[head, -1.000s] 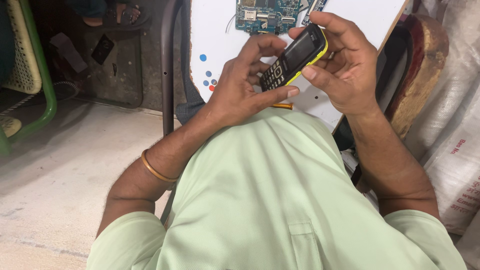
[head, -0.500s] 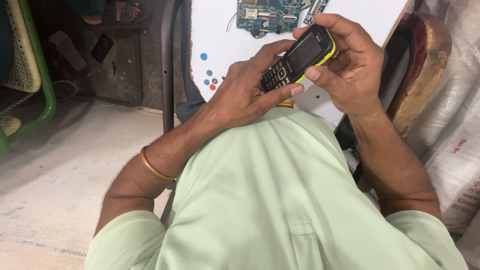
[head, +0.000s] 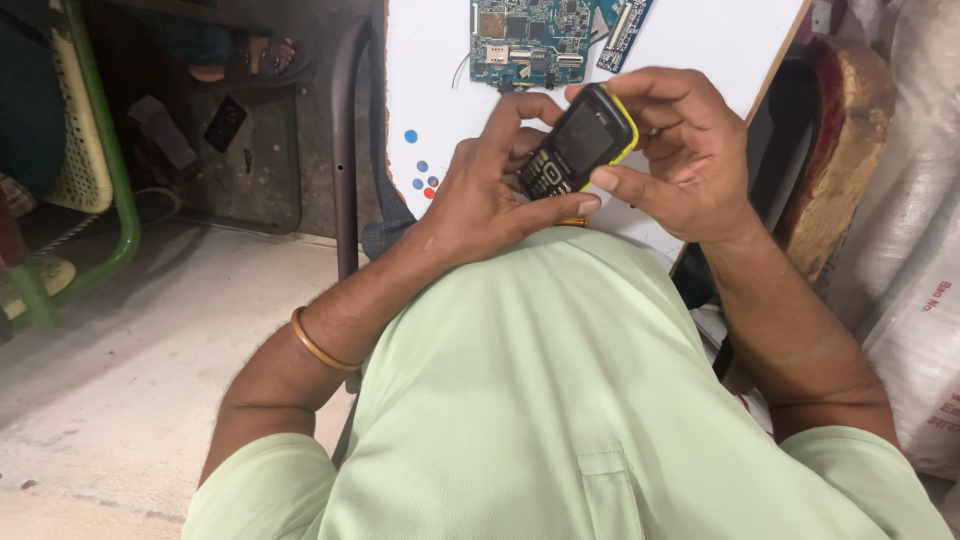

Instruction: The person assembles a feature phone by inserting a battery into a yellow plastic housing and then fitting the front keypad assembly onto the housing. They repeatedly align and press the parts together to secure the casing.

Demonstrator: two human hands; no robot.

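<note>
A small black keypad phone with a yellow edge is held in both hands above a white board. My left hand cups its lower end, with the thumb along the bottom edge under the keypad. My right hand wraps its upper right side, fingers curled over the top and thumb against the side. The phone's screen is dark and faces up. A metal bangle sits on my left forearm.
Two bare blue-green circuit boards lie at the white board's far end, with small coloured dots near its left edge. A green chair frame stands at far left, white sacks at right, and a wooden piece beside them.
Both hands have turned the phone slightly, so it tilts more upright. The left thumb has slid along the bottom edge.
</note>
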